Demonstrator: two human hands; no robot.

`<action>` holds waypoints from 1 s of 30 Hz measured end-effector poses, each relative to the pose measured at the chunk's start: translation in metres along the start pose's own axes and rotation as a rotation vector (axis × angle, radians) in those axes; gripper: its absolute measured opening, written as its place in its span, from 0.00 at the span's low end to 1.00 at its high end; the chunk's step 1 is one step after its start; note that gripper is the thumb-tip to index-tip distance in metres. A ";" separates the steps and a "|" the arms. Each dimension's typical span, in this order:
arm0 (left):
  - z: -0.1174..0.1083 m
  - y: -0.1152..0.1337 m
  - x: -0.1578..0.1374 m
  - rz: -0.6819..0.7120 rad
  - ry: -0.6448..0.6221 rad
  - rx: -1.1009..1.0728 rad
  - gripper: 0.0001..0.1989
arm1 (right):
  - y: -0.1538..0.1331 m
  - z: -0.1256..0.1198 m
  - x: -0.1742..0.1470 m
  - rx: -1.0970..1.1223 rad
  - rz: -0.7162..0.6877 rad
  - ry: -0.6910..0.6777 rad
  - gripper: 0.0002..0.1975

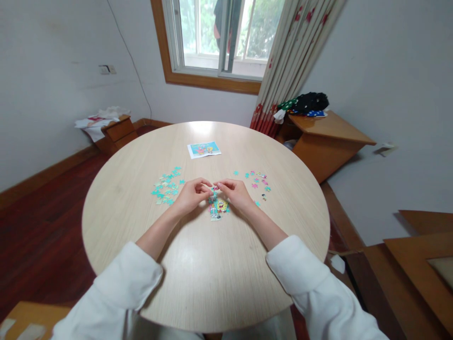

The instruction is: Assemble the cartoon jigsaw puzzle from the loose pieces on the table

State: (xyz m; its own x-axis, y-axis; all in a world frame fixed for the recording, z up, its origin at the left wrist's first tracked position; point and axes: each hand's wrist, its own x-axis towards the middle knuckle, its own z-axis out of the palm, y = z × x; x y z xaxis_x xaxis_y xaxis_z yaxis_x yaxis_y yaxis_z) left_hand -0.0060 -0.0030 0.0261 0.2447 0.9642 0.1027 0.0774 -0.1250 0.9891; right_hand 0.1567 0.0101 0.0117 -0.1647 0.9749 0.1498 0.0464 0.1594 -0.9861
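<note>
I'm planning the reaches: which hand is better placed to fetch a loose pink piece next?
Probably the right hand: the loose pink pieces lie on its side of the table, nearer to it, while the left hand would have to reach past it.

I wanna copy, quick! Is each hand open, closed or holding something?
Left hand: fingers curled near the joined puzzle pieces; grip can't be told.
Right hand: fingertips at a small pink piece; grip can't be told.

One table bears one far picture sheet, one partly joined puzzle and two groups of loose pieces, left and right, between two hands and one window.
</note>
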 end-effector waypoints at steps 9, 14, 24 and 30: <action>-0.001 0.003 -0.001 0.002 -0.005 0.030 0.10 | 0.000 -0.006 0.000 -0.068 0.009 0.029 0.12; -0.003 -0.002 0.000 0.015 -0.017 0.046 0.08 | 0.001 -0.007 0.001 -0.093 0.002 0.026 0.12; -0.004 0.001 0.003 -0.071 0.078 0.012 0.05 | 0.001 -0.008 0.001 -0.129 -0.024 0.040 0.10; -0.008 0.001 0.002 -0.090 0.031 0.018 0.03 | 0.002 -0.009 0.002 -0.155 -0.034 0.048 0.09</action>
State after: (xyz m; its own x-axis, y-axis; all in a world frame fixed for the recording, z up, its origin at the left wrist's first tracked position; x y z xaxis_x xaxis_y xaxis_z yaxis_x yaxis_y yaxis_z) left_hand -0.0135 0.0008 0.0280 0.2057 0.9785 0.0169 0.1148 -0.0413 0.9925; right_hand 0.1657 0.0137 0.0108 -0.1221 0.9742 0.1900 0.1938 0.2112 -0.9581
